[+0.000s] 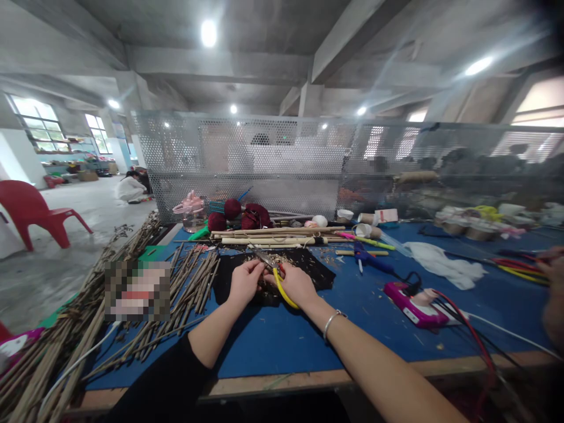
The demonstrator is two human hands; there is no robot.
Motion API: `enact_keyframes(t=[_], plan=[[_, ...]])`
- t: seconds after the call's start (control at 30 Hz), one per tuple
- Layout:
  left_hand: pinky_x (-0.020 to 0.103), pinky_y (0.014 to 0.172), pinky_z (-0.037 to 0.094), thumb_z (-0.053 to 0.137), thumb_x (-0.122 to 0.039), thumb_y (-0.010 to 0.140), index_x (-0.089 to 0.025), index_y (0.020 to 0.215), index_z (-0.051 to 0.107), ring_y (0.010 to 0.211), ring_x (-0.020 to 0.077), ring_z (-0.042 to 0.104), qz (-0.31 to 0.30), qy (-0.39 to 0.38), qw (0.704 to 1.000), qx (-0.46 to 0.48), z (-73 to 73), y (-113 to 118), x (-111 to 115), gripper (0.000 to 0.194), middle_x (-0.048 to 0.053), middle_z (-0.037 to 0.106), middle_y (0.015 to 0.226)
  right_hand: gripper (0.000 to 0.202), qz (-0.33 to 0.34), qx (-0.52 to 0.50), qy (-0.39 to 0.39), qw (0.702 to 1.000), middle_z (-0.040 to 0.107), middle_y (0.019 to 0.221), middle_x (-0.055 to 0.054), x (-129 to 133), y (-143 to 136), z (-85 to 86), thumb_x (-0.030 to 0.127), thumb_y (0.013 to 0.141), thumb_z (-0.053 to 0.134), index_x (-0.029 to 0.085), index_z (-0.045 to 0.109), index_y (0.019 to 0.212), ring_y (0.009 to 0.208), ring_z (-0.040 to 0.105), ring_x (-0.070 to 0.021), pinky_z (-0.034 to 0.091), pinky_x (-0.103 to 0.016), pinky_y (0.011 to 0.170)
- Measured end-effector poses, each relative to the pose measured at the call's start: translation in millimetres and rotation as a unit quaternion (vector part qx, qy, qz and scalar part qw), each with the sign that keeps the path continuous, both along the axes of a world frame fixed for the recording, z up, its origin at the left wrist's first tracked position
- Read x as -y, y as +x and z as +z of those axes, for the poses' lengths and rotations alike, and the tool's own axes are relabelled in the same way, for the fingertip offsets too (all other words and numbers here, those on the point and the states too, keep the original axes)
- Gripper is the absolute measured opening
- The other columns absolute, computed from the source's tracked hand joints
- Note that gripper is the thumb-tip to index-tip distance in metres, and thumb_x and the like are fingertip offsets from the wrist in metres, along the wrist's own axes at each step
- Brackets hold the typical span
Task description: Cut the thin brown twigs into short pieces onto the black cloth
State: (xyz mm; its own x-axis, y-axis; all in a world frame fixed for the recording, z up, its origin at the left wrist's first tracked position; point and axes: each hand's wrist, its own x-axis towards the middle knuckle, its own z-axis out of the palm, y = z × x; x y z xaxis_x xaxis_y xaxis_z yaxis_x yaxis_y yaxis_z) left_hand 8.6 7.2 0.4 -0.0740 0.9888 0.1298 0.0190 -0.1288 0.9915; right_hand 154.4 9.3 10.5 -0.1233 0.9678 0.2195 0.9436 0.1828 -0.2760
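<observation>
My right hand (298,285) is closed on yellow-handled scissors (278,281), whose metal blades point away toward the upper left. Close beside the blades, the fingers of my left hand (244,283) are pinched together; whatever small piece they hold is hidden. Both hands are over a black cloth (322,271) scattered with small brown clippings (288,257). A bundle of thin brown sticks (194,283) lies left of my left hand.
Longer twigs (57,352) line the table's left side. Behind the cloth are pale rods (273,241) and dark red yarn balls (255,216). To the right are a blue glue gun (372,259), a magenta power strip (414,305) with cables and a white plastic bag (443,263). Another person's hand (553,267) shows far right.
</observation>
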Motion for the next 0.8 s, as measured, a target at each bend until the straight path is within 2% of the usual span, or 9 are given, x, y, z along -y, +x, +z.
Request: enact_keyframes(t=[0.13,0.27,0.4,0.57,0.8], plan=[[0.016,0.034,0.036,0.058,-0.036,0.069,-0.012,0.085,0.066,0.042,0.0075,0.048,0.006,0.006,1.000,-0.001,0.0,-0.4,-0.5,0.030,0.002,0.061,0.062,0.056,-0.005,0.013,0.013,1.000,0.064,0.082,-0.008,0.8,-1.1,-0.9,0.070,0.069,0.043,0.019,0.051,0.091,0.078,0.061,-0.0234,0.036,-0.028,0.062],[0.017,0.034,0.034,0.059,-0.037,0.067,-0.011,0.075,0.066,0.039,0.0065,0.044,0.005,0.016,1.000,-0.020,1.1,0.7,1.0,0.028,0.000,0.059,0.057,0.058,0.019,-0.012,0.023,0.999,0.063,0.089,-0.009,2.5,-1.3,-0.7,0.067,0.067,0.048,0.018,0.048,0.097,0.085,0.060,-0.0232,0.036,-0.027,0.066],[0.017,0.036,0.034,0.060,-0.038,0.066,-0.012,0.077,0.067,0.041,0.0066,0.044,0.011,0.039,0.999,-0.032,2.1,1.6,2.4,0.029,0.000,0.060,0.057,0.054,0.024,-0.018,0.016,0.999,0.063,0.088,-0.009,2.1,-0.2,0.7,0.065,0.070,0.047,0.018,0.048,0.097,0.084,0.060,-0.0234,0.036,-0.027,0.065],[0.018,0.039,0.039,0.059,-0.035,0.068,-0.013,0.085,0.068,0.044,0.0069,0.047,-0.007,0.021,0.999,-0.029,0.6,3.1,1.5,0.029,0.001,0.064,0.066,0.049,0.011,-0.035,0.018,0.999,0.064,0.085,-0.007,-0.6,2.1,0.5,0.064,0.075,0.042,0.020,0.048,0.096,0.081,0.061,-0.0225,0.035,-0.026,0.062],[0.016,0.037,0.037,0.060,-0.033,0.068,-0.012,0.078,0.064,0.042,0.0066,0.047,-0.024,0.001,1.000,-0.014,-1.6,3.8,0.9,0.023,0.001,0.061,0.062,0.055,0.030,-0.037,0.060,0.997,0.061,0.089,-0.009,-3.9,3.0,-5.4,0.065,0.065,0.053,0.018,0.047,0.092,0.082,0.059,-0.0220,0.037,-0.027,0.065]])
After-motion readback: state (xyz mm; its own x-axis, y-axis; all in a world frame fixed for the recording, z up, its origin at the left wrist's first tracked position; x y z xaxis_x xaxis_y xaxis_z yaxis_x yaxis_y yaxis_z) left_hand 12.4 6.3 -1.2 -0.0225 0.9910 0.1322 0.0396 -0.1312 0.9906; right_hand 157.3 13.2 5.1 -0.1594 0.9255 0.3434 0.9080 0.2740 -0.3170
